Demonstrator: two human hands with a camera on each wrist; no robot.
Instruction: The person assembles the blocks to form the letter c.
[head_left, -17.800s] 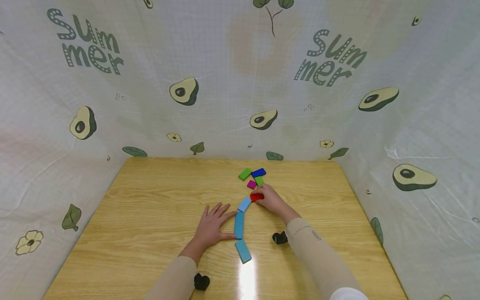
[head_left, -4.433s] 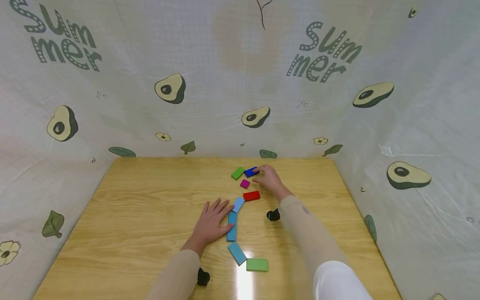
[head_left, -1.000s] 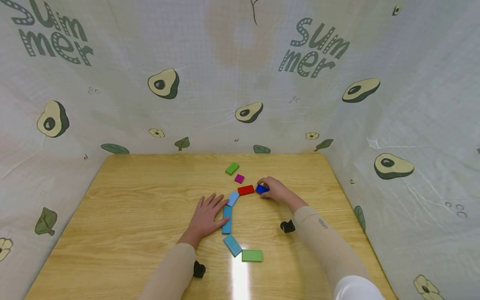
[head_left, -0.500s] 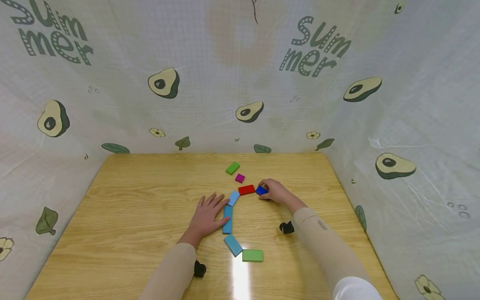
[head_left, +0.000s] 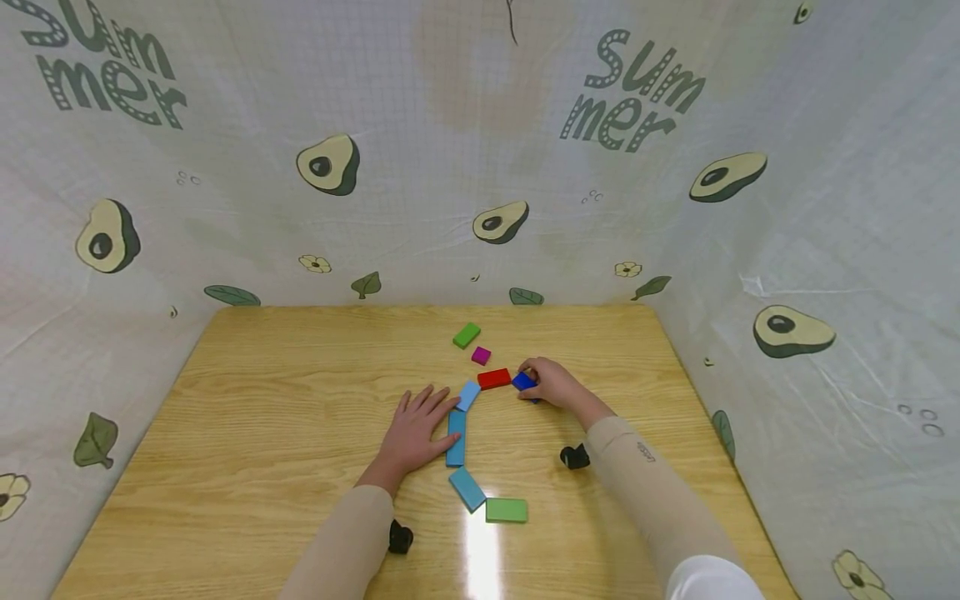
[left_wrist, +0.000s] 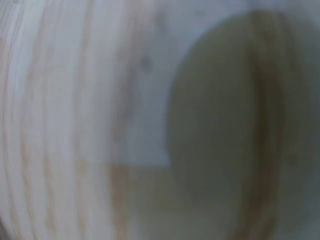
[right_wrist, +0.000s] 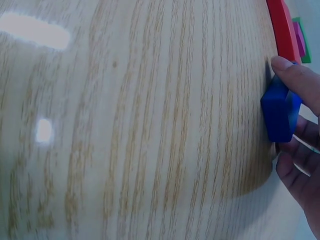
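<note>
Right grip [head_left: 556,384]: pinching the dark blue block [head_left: 523,382], thumb one side, fingers the other. Block sits diagonal, just off the right end of the red block [head_left: 494,379]. Can't tell if the two touch; my thumb covers that corner in the right wrist view. Also can't tell if the underside rests fully on the worktop [head_left: 262,425].

Left grip [head_left: 414,432]: holding nothing, palm down, fingers spread. Thumb tip is on the long blue block [head_left: 455,450], index fingertip at the left edge of the light blue block [head_left: 468,396].

Layout is a curve bowing to my left. Red lies crosswise at the far end, its left end right by the light blue one, which slants down to the long one. Long one points nearly straight away from me. Below it, a small gap, then the medium blue block [head_left: 468,490], slanted, its lower corner meeting the light green block [head_left: 507,510], which lies crosswise nearest me.

Beyond red: small magenta block [head_left: 482,356], then the bright green block [head_left: 467,335] past it, angled, apart from the curve.

Printed cloth [head_left: 412,100] hangs behind and at both sides. Left wrist view: blurred wood grain plus a dark patch.
</note>
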